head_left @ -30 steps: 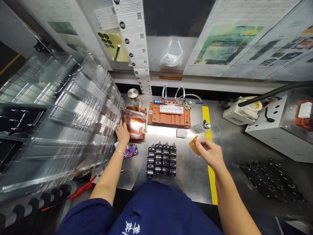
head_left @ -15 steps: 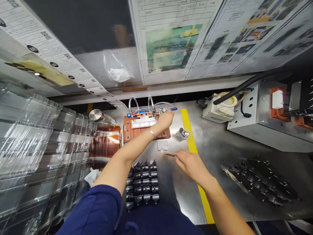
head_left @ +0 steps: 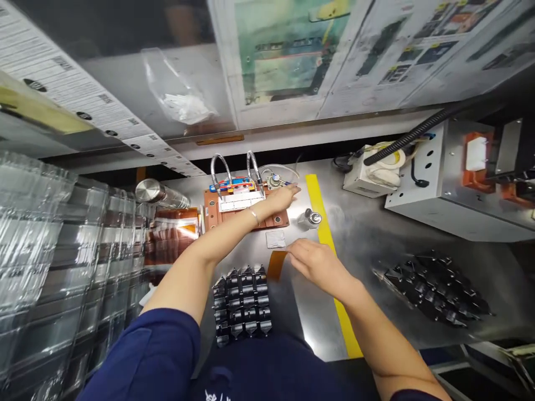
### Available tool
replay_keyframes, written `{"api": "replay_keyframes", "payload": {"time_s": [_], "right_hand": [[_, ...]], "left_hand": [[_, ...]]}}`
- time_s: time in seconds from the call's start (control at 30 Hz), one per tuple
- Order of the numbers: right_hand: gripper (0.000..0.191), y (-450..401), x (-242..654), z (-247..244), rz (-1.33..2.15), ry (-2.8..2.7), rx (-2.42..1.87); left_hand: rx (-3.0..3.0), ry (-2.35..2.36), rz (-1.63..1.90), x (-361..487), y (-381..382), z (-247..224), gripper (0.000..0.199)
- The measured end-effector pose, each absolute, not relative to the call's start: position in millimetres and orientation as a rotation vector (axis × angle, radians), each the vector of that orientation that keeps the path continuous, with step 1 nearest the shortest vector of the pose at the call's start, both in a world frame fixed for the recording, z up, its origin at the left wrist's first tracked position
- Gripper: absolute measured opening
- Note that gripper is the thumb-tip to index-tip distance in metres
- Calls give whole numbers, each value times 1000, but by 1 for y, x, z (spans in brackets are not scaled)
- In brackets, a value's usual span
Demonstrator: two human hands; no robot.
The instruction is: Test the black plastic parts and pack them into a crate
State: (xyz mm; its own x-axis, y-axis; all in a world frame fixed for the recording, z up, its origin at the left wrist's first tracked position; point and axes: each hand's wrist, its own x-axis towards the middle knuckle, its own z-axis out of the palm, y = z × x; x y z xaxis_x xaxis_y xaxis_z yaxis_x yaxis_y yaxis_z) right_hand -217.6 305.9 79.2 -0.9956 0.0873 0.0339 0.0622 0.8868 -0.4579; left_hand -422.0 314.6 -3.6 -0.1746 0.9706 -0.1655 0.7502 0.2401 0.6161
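**Amber film strip [head_left: 276, 265] turns its broad face to view in the right hand [head_left: 320, 263]**

Half a second ago the strip showed nearly edge-on; the left hand [head_left: 282, 200] remains stretched across to the fixture.

Nearest the person's torso, a grid of black molded parts [head_left: 242, 303] lies on the metal worktop [head_left: 301, 303]. Just beyond its right corner is the strip, its upper corner pinched between the right hand's thumb and fingers. Farther to the right, a second cluster of black parts [head_left: 437, 287] lies on the worktop.

A small white pad [head_left: 275, 239] sits just past the strip. Right of it, a metal-capped bottle [head_left: 310, 219] stands near a yellow tape line [head_left: 327, 239]. To the left, amber sheets [head_left: 171, 239] lie beside clear plastic trays [head_left: 83, 250].

The left hand is above the right end of the brown fixture [head_left: 212, 216], fingers close together and pointing right, near a blue handle [head_left: 288, 182]. Whether they grip it, I cannot tell. A white perforated strip [head_left: 241, 201] rests on the fixture, with two flexible metal hoses [head_left: 220, 157] arching behind it. A lidded clear jar [head_left: 165, 196] is to the left.

Beyond, a clear bag [head_left: 184, 106] of white pieces is on the back panel.
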Motion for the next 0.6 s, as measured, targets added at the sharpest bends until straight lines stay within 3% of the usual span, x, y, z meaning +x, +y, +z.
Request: {"api": "replay_keyframes", "payload": {"time_s": [0.13,0.2,0.37,0.6], "right_hand": [[17,315,-232,59,1172,-2532,-497],[19,318,-243,39,1380,-2245,-776],[30,304,-273,-3,1672,-1725,-1116],[30,278,-303,-20,1774,-1485,-1290]], "left_hand": [[806,1426,940,-429,227,-5,64],[476,1243,1047,-435,180,-8,69],[24,1257,1377,-441,107,-11,42],[-359,1625,1525,-449,106,-10,12]]}}
